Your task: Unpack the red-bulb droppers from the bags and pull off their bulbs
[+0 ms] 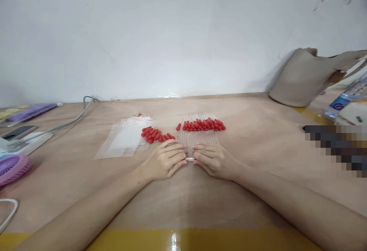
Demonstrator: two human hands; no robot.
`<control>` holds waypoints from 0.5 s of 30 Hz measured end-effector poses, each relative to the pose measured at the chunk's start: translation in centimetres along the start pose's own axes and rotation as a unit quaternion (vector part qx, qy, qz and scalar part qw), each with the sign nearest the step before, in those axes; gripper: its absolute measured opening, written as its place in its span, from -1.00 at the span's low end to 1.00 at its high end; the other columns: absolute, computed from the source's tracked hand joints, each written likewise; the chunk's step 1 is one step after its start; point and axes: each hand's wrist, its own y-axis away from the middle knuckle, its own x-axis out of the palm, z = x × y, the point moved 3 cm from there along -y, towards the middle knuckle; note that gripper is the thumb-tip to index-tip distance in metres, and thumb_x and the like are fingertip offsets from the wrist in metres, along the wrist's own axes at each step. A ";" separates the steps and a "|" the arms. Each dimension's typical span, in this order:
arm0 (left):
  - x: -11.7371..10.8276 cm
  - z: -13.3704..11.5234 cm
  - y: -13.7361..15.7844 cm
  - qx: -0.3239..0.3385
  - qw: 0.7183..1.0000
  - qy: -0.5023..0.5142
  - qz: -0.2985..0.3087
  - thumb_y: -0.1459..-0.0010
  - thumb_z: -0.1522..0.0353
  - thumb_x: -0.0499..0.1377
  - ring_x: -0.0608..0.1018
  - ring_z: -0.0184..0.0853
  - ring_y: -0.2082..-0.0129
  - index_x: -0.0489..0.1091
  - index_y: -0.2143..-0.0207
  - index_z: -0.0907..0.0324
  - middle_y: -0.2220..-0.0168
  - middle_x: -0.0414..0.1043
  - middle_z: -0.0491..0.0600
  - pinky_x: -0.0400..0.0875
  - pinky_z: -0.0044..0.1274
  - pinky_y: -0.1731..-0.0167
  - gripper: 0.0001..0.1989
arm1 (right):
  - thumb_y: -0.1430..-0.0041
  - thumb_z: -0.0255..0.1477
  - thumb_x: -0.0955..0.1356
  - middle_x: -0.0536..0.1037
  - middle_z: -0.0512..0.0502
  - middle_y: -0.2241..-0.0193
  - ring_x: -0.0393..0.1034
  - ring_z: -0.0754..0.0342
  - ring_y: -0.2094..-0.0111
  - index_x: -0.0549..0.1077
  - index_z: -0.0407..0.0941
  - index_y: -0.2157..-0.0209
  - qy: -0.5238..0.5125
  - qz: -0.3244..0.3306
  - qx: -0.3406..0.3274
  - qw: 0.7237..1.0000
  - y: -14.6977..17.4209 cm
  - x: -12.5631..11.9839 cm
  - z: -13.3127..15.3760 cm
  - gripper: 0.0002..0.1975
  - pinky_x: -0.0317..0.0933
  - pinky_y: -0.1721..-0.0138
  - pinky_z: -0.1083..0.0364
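Note:
My left hand (166, 160) and my right hand (214, 161) face each other low over the table. Their closed fingers pinch a short clear glass tube (189, 159), held level between them; its ends are hidden by the fingers. Just beyond my fingertips lies a row of bare clear glass tubes (200, 138). Behind that row are several glass droppers (204, 124) with red rubber bulbs, their tubes pointing toward the wall. A loose pile of red rubber bulbs (155, 134) sits past my left hand, beside overlapping clear plastic zip bags (120, 139).
Along the left are a phone (19, 131), a grey cable (71, 123), a purple packet (32, 112) and a pink-purple fan (13, 169). At right stand a beige bag (301, 77) and a plastic bottle (342, 100). A white wall (183, 41) closes the table's back.

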 end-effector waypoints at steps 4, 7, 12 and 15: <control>-0.1 0.0 0.0 0.004 1.000 -0.001 0.003 -0.17 0.41 0.05 0.50 -0.33 0.15 0.38 0.26 0.20 0.30 0.52 -0.04 0.29 -0.40 0.01 -0.87 | -0.18 -0.51 0.24 0.56 -0.14 0.32 0.42 0.09 0.14 0.43 -0.18 0.32 0.027 -0.001 -0.008 1.000 0.4 -0.1 0.0 -0.87 0.31 0.03 0.07; -0.1 -0.1 0.1 0.006 1.000 -0.002 0.001 -0.17 0.41 0.05 0.50 -0.33 0.14 0.37 0.25 0.20 0.29 0.52 -0.04 0.30 -0.41 0.02 -0.87 | -0.17 -0.51 0.26 0.56 -0.12 0.32 0.42 0.09 0.15 0.43 -0.19 0.31 0.033 -0.009 -0.019 0.999 0.6 -0.3 0.1 -0.88 0.29 0.00 0.06; -0.2 -0.2 0.1 0.014 1.000 -0.011 0.007 -0.17 0.40 0.06 0.50 -0.33 0.14 0.36 0.27 0.21 0.30 0.52 -0.05 0.29 -0.42 0.02 -0.89 | -0.14 -0.53 0.28 0.56 -0.15 0.30 0.40 0.08 0.12 0.42 -0.22 0.28 0.034 -0.005 -0.032 0.999 0.8 -0.6 0.1 -0.89 0.25 -0.04 0.03; -0.2 -0.3 0.0 0.019 1.000 -0.015 0.007 -0.17 0.41 0.07 0.49 -0.33 0.13 0.35 0.28 0.21 0.32 0.52 -0.05 0.29 -0.43 0.02 -0.90 | -0.15 -0.53 0.27 0.55 -0.14 0.29 0.39 0.07 0.10 0.42 -0.20 0.26 0.034 0.000 -0.031 0.999 0.9 -0.7 0.1 -0.87 0.26 -0.04 0.02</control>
